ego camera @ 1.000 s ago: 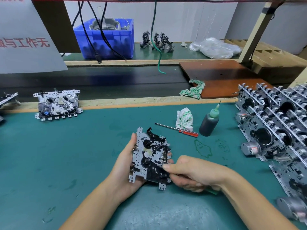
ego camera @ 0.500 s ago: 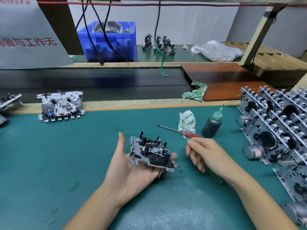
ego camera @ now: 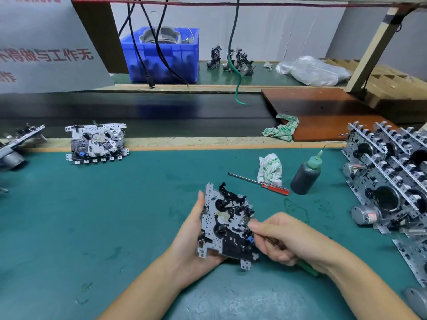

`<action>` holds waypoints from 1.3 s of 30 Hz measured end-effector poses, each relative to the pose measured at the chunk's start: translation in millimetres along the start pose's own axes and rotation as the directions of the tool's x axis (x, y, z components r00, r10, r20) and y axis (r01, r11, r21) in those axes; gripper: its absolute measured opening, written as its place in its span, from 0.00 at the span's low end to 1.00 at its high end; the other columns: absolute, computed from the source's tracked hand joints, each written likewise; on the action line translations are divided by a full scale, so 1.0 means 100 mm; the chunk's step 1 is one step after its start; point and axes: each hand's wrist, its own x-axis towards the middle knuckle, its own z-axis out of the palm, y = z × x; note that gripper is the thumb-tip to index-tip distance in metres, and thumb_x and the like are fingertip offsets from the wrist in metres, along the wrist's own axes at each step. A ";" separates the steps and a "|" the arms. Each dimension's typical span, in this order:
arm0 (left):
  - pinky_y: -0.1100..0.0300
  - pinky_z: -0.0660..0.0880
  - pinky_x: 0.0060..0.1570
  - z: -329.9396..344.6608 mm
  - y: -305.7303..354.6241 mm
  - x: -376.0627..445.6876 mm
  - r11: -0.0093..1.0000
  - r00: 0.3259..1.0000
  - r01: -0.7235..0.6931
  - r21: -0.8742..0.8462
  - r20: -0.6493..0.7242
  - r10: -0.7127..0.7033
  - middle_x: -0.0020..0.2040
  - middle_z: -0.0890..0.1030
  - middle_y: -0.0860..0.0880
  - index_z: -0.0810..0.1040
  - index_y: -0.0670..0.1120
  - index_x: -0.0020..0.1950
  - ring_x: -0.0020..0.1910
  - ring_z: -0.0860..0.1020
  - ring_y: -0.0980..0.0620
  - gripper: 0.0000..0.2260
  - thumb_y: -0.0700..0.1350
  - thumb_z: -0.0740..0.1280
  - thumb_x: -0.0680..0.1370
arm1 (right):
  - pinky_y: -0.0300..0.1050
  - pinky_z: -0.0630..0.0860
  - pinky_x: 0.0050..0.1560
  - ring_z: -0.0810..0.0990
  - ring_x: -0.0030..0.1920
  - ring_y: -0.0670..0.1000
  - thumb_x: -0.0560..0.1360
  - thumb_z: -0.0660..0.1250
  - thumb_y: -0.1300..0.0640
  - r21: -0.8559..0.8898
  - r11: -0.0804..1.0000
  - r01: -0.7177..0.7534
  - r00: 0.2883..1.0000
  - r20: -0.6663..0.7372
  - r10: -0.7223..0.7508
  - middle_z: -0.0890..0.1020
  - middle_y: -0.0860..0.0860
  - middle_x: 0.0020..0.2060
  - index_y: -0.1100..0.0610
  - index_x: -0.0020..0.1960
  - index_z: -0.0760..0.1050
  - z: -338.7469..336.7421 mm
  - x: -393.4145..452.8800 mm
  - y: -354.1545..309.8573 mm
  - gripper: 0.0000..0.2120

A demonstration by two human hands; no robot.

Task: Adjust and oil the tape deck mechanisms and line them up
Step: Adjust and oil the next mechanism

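Green matting [ego camera: 115, 215] covers the bench, with a dark conveyor behind it. One deck [ego camera: 227, 224] is held upright above the mat, near the front centre. The left hand [ego camera: 196, 239] cradles it from behind, thumb along the left edge of the plate, fingers wrapped underneath. The right hand [ego camera: 288, 239] is curled around a green-handled tool [ego camera: 307, 269], its tip hidden among the parts at the deck's right side; thumb and forefinger meet at that edge.

Judged step: adjustment of a part on the right side of the mechanism.

- Keep the plate braced in the left palm so it cannot twist under tool pressure.
- Apply small movements; the levers and springs look fine and easily bent.
- Oil follows: the bottle [ego camera: 306, 174] stands upright just right of the screwdriver [ego camera: 261, 184] and rag [ego camera: 270, 168].
- Finished units line up like the deck by the belt [ego camera: 97, 143]; a stack [ego camera: 392, 181] stands at the right.
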 end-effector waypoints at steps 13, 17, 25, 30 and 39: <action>0.51 0.76 0.59 -0.06 -0.01 0.03 1.000 0.999 0.010 -0.005 0.040 -0.010 0.64 0.77 0.37 0.80 0.41 0.61 0.61 0.78 0.43 0.35 0.68 0.52 0.76 | 0.33 0.59 0.17 0.63 0.14 0.44 0.80 0.57 0.48 -0.078 0.996 -0.035 0.999 0.036 0.038 0.69 0.49 0.15 0.53 0.24 0.71 0.02 -0.03 -0.02 0.26; 0.51 0.74 0.61 -0.04 -0.01 0.02 1.000 1.000 0.001 0.010 0.029 -0.001 0.63 0.77 0.37 0.80 0.41 0.61 0.60 0.78 0.43 0.34 0.67 0.52 0.75 | 0.34 0.60 0.17 0.63 0.14 0.44 0.80 0.55 0.48 -0.100 0.993 -0.056 0.996 0.064 0.062 0.69 0.50 0.14 0.55 0.24 0.70 0.02 -0.04 -0.04 0.27; 0.50 0.74 0.58 -0.04 -0.02 0.03 1.000 1.000 -0.011 0.005 0.007 0.011 0.60 0.79 0.37 0.82 0.41 0.58 0.58 0.79 0.43 0.33 0.66 0.52 0.76 | 0.35 0.58 0.21 0.57 0.15 0.47 0.81 0.55 0.47 -0.176 0.983 -0.047 0.998 0.028 0.053 0.63 0.49 0.12 0.52 0.20 0.67 0.03 -0.05 -0.03 0.30; 0.52 0.76 0.55 -0.04 -0.02 0.03 1.000 1.000 -0.019 0.019 0.005 0.018 0.59 0.80 0.39 0.84 0.43 0.55 0.57 0.80 0.44 0.32 0.66 0.52 0.77 | 0.36 0.58 0.21 0.58 0.15 0.47 0.81 0.54 0.46 -0.225 0.973 -0.048 0.994 0.084 0.068 0.62 0.49 0.12 0.52 0.20 0.64 -0.03 -0.02 -0.07 0.30; 0.51 0.75 0.57 0.01 0.00 -0.03 0.999 0.999 -0.038 0.001 0.018 0.038 0.60 0.80 0.40 0.83 0.43 0.56 0.58 0.80 0.44 0.32 0.66 0.52 0.76 | 0.34 0.58 0.20 0.56 0.15 0.47 0.80 0.54 0.44 -0.142 0.989 0.045 0.996 0.088 -0.033 0.62 0.48 0.12 0.52 0.20 0.68 -0.06 -0.02 0.02 0.31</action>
